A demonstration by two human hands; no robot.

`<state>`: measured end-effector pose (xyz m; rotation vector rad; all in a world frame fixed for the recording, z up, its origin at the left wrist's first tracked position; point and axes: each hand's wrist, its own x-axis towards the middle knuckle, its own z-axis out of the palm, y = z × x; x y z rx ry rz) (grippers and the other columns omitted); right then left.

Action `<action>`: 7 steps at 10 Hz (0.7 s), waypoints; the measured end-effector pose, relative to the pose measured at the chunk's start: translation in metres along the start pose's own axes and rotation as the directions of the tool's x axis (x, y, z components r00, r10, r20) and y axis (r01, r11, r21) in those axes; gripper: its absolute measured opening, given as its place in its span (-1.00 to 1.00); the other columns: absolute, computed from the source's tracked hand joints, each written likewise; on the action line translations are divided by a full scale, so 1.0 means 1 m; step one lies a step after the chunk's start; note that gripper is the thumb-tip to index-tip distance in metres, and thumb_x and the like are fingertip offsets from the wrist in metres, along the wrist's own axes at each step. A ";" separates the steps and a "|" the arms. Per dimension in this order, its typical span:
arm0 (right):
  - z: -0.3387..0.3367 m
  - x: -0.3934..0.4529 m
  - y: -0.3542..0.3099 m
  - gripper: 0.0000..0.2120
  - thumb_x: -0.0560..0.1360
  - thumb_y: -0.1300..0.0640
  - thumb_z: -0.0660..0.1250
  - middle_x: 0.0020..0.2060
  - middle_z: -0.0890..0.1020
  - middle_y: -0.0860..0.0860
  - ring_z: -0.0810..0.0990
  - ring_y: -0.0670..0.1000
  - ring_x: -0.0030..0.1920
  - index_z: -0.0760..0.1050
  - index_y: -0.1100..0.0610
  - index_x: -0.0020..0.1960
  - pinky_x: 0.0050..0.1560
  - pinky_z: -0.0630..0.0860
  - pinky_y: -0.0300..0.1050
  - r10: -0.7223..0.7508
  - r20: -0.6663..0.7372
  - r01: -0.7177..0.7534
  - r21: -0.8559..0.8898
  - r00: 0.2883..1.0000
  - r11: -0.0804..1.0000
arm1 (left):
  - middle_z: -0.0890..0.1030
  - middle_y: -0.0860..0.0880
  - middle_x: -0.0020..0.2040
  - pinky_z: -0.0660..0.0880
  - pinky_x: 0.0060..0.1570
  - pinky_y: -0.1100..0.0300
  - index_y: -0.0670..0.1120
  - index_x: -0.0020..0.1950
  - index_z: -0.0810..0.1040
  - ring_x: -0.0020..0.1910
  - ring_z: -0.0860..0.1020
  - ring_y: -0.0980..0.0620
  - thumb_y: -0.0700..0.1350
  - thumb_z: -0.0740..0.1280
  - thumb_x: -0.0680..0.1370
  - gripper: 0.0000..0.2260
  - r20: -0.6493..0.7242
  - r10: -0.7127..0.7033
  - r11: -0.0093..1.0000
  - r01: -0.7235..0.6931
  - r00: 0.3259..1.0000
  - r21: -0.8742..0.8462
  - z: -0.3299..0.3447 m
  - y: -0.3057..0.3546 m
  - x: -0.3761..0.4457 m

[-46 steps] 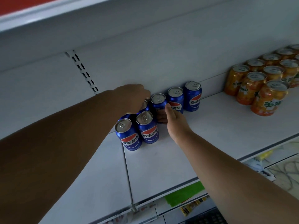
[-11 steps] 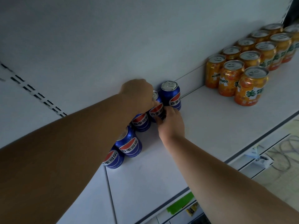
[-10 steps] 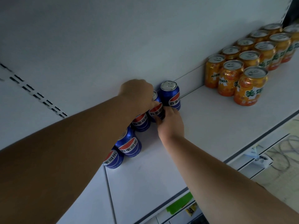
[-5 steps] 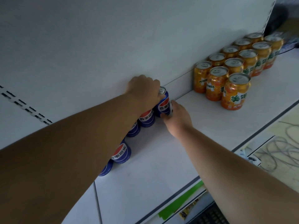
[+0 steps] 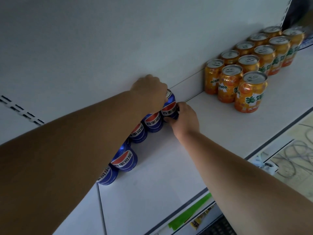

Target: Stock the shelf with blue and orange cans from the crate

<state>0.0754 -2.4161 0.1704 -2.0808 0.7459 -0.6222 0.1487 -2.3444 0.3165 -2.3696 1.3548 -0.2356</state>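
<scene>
Head view: blue can (image 5: 169,107) between left hand (image 5: 149,92) and right hand (image 5: 185,120).

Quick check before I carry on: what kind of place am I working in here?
Most likely a shop aisle. A white metal shelf holds blue cans and orange cans in rows, a slotted upright strip runs up the back panel, and a green strip sits on the shelf edge below.

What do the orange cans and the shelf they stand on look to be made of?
Orange cans: probably thin aluminium, judging by the bare silvery tops with pull tabs and the glossy printed sides. Shelf: likely painted sheet metal, smooth matte white with a seam between panels, though coated board cannot be ruled out.
</scene>
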 end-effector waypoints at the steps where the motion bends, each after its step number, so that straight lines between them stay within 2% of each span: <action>1: -0.002 0.003 0.000 -0.54 0.34 0.00 0.55 0.05 0.59 0.05 0.54 0.10 0.05 0.47 0.12 0.12 -0.06 0.44 -0.10 0.020 0.008 -0.020 -0.003 1.000 1.000 | 0.46 -0.15 0.16 0.36 -0.02 0.05 -0.17 0.28 0.50 0.14 0.43 -0.13 -0.03 0.23 0.64 -0.70 -0.026 0.021 0.995 -0.018 0.999 0.093 0.003 0.003 -0.001; 3: -0.004 0.004 -0.002 -0.52 0.33 0.00 0.56 0.03 0.56 0.04 0.52 0.09 0.04 0.42 0.11 0.11 -0.10 0.38 -0.12 0.035 0.042 -0.034 -0.027 0.999 0.999 | 0.45 -0.14 0.15 0.31 -0.04 0.06 -0.18 0.27 0.49 0.12 0.43 -0.13 -0.11 0.26 0.62 -0.74 -0.052 -0.014 1.000 0.015 0.999 0.021 0.013 0.009 -0.003; 4: -0.010 0.003 -0.002 -0.45 0.33 -0.03 0.56 0.09 0.54 0.07 0.52 0.11 0.09 0.42 0.13 0.20 -0.06 0.39 -0.13 0.039 0.056 -0.037 -0.043 0.998 0.998 | 0.45 -0.14 0.16 0.40 0.04 0.01 -0.16 0.32 0.45 0.12 0.44 -0.13 -0.06 0.24 0.63 -0.70 -0.064 -0.025 1.000 0.024 0.998 -0.018 0.018 0.008 -0.006; 5: -0.024 -0.007 -0.001 -0.38 0.36 -0.06 0.53 0.15 0.54 0.07 0.52 0.08 0.12 0.40 0.13 0.30 0.01 0.43 -0.13 0.030 0.035 -0.029 -0.033 0.999 0.999 | 0.47 -0.13 0.21 0.46 0.13 -0.03 -0.14 0.36 0.40 0.15 0.45 -0.12 0.02 0.22 0.65 -0.65 -0.109 -0.060 0.996 0.053 0.992 -0.068 0.020 0.008 -0.017; 6: -0.040 -0.026 -0.001 -0.43 0.41 -0.07 0.48 0.17 0.54 0.06 0.53 0.07 0.15 0.40 0.12 0.32 0.09 0.50 -0.08 -0.016 -0.025 0.016 -0.014 1.000 1.000 | 0.49 -0.12 0.22 0.45 0.14 -0.01 -0.12 0.38 0.38 0.16 0.47 -0.10 0.03 0.23 0.63 -0.63 -0.212 -0.102 0.988 0.074 0.972 -0.136 0.022 0.011 -0.042; 7: -0.056 -0.045 -0.010 -0.47 0.47 -0.05 0.41 0.23 0.51 0.04 0.50 0.06 0.23 0.38 0.09 0.36 0.21 0.49 -0.02 -0.027 -0.065 0.027 0.003 0.998 1.000 | 0.50 -0.09 0.23 0.44 0.15 -0.01 -0.09 0.35 0.41 0.18 0.46 -0.10 0.04 0.21 0.63 -0.66 -0.203 -0.177 0.962 0.125 0.963 -0.243 0.027 0.021 -0.076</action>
